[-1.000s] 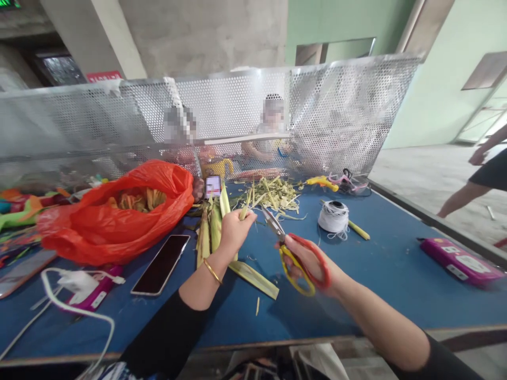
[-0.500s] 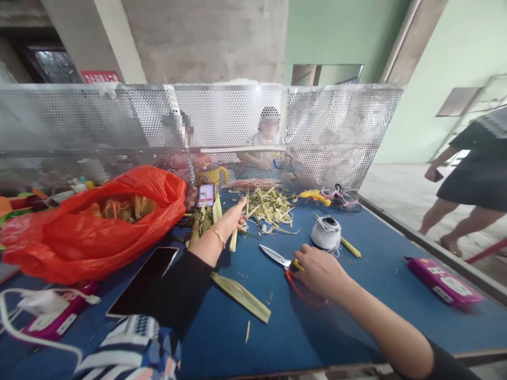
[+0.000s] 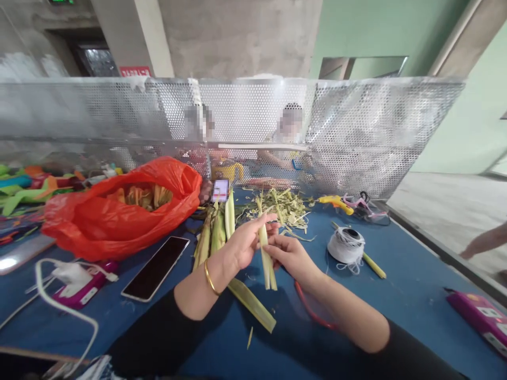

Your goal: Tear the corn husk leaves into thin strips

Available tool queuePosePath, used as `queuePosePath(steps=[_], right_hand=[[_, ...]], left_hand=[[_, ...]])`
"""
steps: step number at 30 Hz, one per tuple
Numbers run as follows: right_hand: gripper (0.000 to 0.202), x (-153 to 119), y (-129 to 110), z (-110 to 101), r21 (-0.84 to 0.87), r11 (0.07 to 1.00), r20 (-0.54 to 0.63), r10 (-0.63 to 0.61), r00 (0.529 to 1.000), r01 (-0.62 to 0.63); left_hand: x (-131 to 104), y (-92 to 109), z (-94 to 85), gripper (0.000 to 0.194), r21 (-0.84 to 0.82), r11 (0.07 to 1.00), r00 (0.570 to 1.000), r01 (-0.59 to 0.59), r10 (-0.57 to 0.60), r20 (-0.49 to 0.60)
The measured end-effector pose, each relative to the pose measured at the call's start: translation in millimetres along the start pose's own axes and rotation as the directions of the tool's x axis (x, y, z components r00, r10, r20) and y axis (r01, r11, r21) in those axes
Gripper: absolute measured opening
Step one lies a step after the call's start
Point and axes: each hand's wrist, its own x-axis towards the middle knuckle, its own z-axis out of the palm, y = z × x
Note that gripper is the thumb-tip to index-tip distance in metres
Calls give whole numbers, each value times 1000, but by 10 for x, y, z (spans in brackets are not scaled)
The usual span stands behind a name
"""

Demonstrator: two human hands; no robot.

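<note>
A pale green corn husk strip [image 3: 266,264] stands nearly upright above the table, between my two hands. My left hand [image 3: 250,240], with a gold bangle at its wrist, grips it from the left between thumb and fingers. From the right, my right hand [image 3: 291,256] pinches the same strip with bent fingers. Under the right forearm the red handle of the scissors [image 3: 309,309] shows; their blades are hidden. Below the hands a flat husk piece [image 3: 253,306] lies on the blue table. Longer husks [image 3: 206,235] lie beyond my left wrist.
Husk scraps [image 3: 291,206] are piled behind the hands. To the right are white string [image 3: 345,245], a yellow glue gun [image 3: 336,202] and a purple packet [image 3: 481,316]. A red plastic bag [image 3: 91,232] and a phone [image 3: 156,268] sit left. A perforated metal screen [image 3: 249,113] stands behind.
My right hand has let go of the scissors and moved up and left to the husk strip. My left hand has drawn back from the scrap pile with the strip. The view has swung left.
</note>
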Motion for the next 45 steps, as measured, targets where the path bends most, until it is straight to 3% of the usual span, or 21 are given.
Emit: queuePosePath(steps=[2,4,6,8,11,13,16,18,20,23,27,30,34,39,42,45], right_hand=[[33,-60,-23,-40,81,993,-21,84,996,-82],[34,-99,-48,-87,144,978,-30,157,987,-151],[33,-123,-66,-123,173,961,-1,221,975,-217],[32,-140,-77,-143,196,936,64,287,956,-294],[30,-160,-90,-164,257,889,197,336,921,-380],[31,-162,-100,-190,326,888,232,258,938,-325],[35,-134,-94,-243,351,934,77,44,996,-69],[34,-100,-57,-270,207,974,-74,-73,995,87],[35,-66,5,-273,0,986,-171,-163,972,165],[31,-43,92,-231,-230,954,-194,-238,952,191],[17,-65,121,-158,-408,891,-157,-286,945,201],[19,-73,132,-136,-414,895,-177,-256,950,164],[11,-44,194,-143,-270,957,-248,-177,952,107],[17,4,230,-184,-235,963,-327,-209,922,135],[18,9,207,-209,-242,957,-381,-245,891,160],[19,-22,172,-210,-232,954,-348,-265,899,191]], left_hand=[[-19,-48,-86,41,146,989,997,3,9,-77],[-44,-81,-177,46,272,956,977,-108,153,-150],[-69,-103,-262,47,344,911,951,-227,284,-124],[-84,-126,-330,44,336,914,965,-227,257,-47],[-75,-180,-396,38,237,969,997,-72,60,56],[-53,-222,-423,37,123,990,988,72,-87,124],[-17,-279,-449,39,-92,955,928,282,-247,279],[0,-316,-457,40,-193,910,889,367,-282,360],[11,-358,-456,36,-238,884,872,401,-290,394],[6,-432,-434,29,-214,884,864,415,-310,397],[-56,-502,-371,20,-95,923,877,373,-317,361],[-114,-520,-325,12,25,942,893,335,-326,309],[-159,-523,-295,15,114,932,901,344,-361,241],[-138,-499,-325,14,25,925,884,380,-371,285],[-76,-487,-378,30,-112,909,878,401,-346,330],[-15,-475,-420,36,-251,867,866,431,-319,386]])
